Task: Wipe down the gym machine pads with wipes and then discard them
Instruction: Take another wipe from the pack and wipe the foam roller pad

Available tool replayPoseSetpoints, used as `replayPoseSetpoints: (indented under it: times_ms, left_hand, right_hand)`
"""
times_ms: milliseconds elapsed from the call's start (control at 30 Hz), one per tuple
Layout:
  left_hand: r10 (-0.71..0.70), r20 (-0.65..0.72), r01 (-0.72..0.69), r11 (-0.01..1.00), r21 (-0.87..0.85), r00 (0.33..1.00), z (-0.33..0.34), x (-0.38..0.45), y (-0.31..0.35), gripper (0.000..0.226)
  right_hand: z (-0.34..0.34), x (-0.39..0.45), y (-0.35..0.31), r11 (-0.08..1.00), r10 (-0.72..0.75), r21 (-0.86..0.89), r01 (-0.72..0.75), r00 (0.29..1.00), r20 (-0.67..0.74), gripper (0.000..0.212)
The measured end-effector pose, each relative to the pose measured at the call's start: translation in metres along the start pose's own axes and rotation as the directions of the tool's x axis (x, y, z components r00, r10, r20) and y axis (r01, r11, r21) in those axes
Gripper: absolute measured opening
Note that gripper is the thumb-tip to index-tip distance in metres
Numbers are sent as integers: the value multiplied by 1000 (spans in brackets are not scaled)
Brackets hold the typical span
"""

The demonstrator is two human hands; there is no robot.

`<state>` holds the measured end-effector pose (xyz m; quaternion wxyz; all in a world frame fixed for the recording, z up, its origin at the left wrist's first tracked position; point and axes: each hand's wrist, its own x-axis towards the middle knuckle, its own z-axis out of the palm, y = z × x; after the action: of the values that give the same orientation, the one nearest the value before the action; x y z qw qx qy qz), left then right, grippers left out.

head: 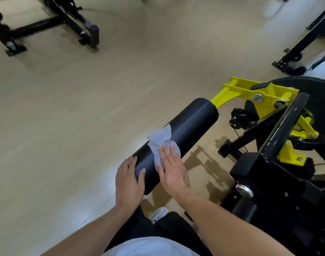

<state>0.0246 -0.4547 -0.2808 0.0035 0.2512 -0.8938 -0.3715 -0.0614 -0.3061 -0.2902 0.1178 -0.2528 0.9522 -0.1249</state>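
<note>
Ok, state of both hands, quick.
Left hand: fingers curled round the roller pad end, gripping it.
Right hand: open, flat, pressing the wipe on the pad.

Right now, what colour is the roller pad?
Black, with a woven carbon-fibre texture; head view.

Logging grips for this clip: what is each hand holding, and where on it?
Left hand grips the near end of the roller pad. Right hand presses flat on the wipe, holding nothing.
</note>
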Motion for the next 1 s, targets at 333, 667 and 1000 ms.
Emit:
replayPoseSetpoints:
  times_ms: [333, 667, 1000]
  left_hand:
    - [150, 178, -176, 975, 135, 972, -23, -12, -12, 64]
    - [178, 252, -151, 981, -123, 951, -58, 73, -19, 41]
    - [257, 479, -199, 965, -170, 839, -34, 118, -12, 33]
  right_hand:
    - [11, -20, -30, 979, -193, -91, 182, 972, -133, 47]
    - [-26, 28, -23, 999, 29, -25, -30, 999, -42, 43]
    - [4, -13, -90, 728, 538, 603, -326, 817, -208, 31]
